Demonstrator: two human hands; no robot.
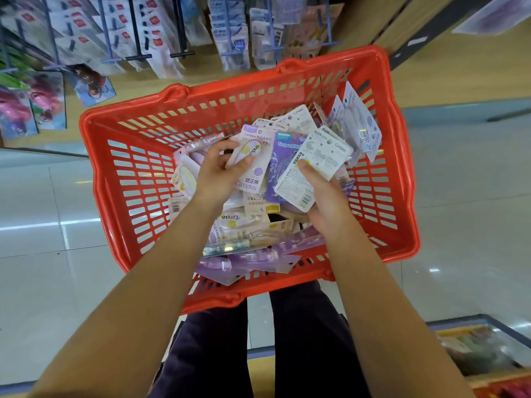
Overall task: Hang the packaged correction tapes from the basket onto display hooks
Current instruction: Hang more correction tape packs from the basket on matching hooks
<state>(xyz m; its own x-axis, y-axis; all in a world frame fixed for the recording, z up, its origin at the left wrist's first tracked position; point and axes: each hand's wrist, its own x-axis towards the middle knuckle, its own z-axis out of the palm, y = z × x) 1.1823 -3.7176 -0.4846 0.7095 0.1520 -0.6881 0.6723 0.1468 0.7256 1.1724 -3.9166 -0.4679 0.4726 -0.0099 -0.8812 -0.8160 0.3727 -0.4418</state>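
Both hands' fingers [304, 165] pinch correction tape packs [313, 168] inside the basket [115, 173]

Your left hand [214, 170] covers the packets beneath it, and its fingertips are tucked behind a white packet [249, 165], so you cannot see how they grip. Your right hand [321, 193] hides its fingers under a stack of packets [309, 170]; only the thumb shows. Your forearms hide part of the heap in the red basket [120, 156]. At the top of the frame, the hanging packets [235, 38] are cut off and too blurred to read. At lower right, a bin [485, 354] runs off the edge, its contents unclear.
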